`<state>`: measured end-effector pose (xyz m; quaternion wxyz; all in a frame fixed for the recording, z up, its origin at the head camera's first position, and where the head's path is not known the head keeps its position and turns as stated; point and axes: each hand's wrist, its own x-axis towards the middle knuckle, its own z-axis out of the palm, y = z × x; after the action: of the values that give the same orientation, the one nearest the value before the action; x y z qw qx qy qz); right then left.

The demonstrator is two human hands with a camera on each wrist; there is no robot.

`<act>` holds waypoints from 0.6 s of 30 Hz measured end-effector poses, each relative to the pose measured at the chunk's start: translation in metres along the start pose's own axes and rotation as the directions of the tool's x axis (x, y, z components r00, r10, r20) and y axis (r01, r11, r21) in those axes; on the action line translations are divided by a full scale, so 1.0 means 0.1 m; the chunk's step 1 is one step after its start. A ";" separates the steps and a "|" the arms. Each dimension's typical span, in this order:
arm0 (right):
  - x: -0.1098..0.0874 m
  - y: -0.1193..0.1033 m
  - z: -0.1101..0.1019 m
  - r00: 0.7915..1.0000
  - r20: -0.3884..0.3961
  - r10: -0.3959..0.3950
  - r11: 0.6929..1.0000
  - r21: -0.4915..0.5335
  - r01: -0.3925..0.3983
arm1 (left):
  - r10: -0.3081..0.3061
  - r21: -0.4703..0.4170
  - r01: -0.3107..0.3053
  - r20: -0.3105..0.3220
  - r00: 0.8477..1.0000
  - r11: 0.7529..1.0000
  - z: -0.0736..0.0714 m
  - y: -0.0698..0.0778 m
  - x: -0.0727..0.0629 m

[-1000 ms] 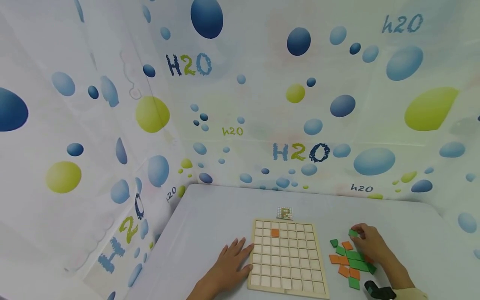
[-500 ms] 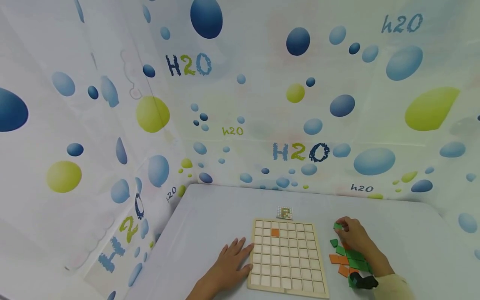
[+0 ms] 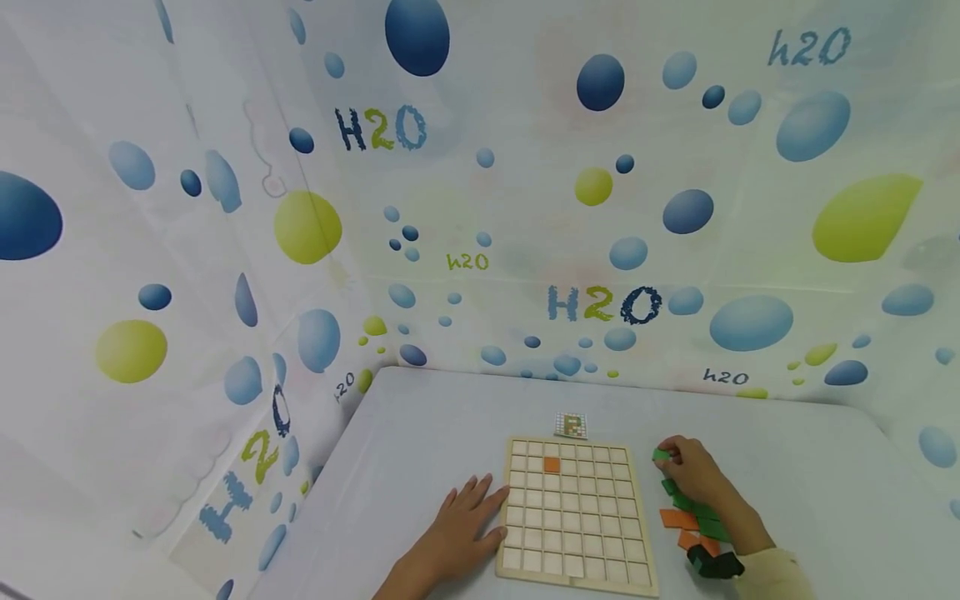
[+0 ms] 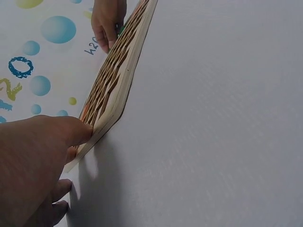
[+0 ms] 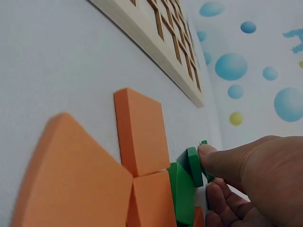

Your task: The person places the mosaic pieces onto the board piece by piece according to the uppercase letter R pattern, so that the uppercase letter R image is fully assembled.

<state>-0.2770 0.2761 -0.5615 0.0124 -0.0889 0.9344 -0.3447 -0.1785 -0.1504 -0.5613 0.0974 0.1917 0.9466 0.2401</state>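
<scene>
The far wall [image 3: 525,200] in front of me is hung with pale sheeting, faintly creased across, and a matching left wall [image 3: 210,275] meets it at a corner. Blue and lime-green drops and "H2O" lettering [image 3: 603,305] scatter over both. Below, the table [image 3: 420,433] shows a plain whitish top reaching to the far wall. The light is soft, rather dull.
</scene>
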 end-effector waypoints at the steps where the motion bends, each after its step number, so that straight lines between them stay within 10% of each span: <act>1: 0.00 0.00 0.01 1.000 0.003 0.000 1.000 0.002 0.000 | 0.000 0.000 0.000 0.001 1.000 1.000 0.00 0.00 0.00; 18: -0.05 -0.50 0.15 0.998 0.023 -0.060 0.995 0.078 0.058 | 0.005 -0.017 -0.005 0.007 1.000 1.000 -0.03 0.01 -0.01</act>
<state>-0.2632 0.2299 -0.5410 0.0173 -0.1205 0.9171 -0.3795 -0.1787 -0.1512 -0.5577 0.1016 0.1939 0.9438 0.2477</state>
